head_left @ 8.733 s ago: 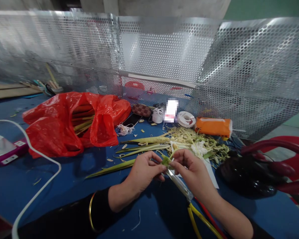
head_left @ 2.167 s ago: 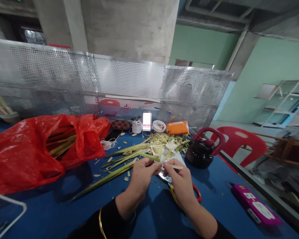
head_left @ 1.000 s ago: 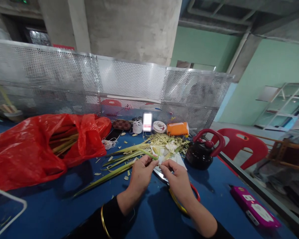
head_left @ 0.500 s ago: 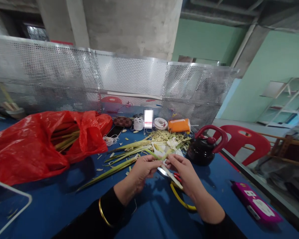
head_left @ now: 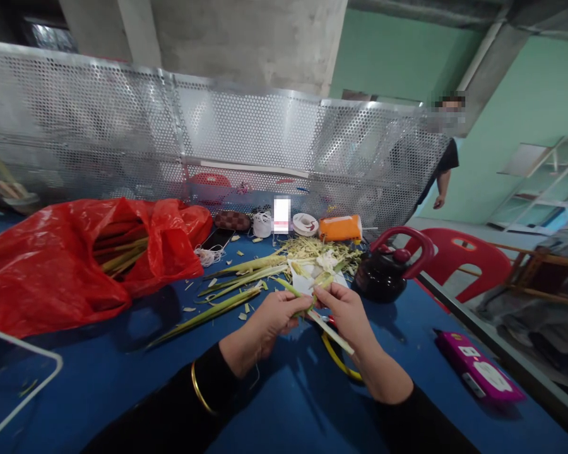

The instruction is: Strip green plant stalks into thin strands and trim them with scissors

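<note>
My left hand [head_left: 275,318] pinches pale green-and-white leaf strips [head_left: 291,287] between thumb and fingers, just above the blue table. Opposite it, my right hand [head_left: 348,313] is closed on the same bundle, its fingertips close to the left ones. One long whitish strip [head_left: 334,333] slants down under the right palm. Below the hands lies a tool with a red part [head_left: 329,320], mostly covered, and a curved yellow handle-like piece [head_left: 339,360]. Long green leaf stalks [head_left: 213,315] lie to the left, and a white paper [head_left: 299,284] with scraps is behind the fingers.
A red plastic bag [head_left: 66,265] of stalks fills the left. Behind are shredded pieces [head_left: 307,249], a tape roll [head_left: 305,224] and an orange packet [head_left: 341,228]. A dark kettle [head_left: 381,277] and purple case [head_left: 478,367] stand right. A person [head_left: 440,164] is beyond the perforated screen [head_left: 246,132].
Both hands keep their hold on the leaf strips, with the right hand slightly shifted. The view has tilted a little downward. A person behind the screen has come more into sight.
</note>
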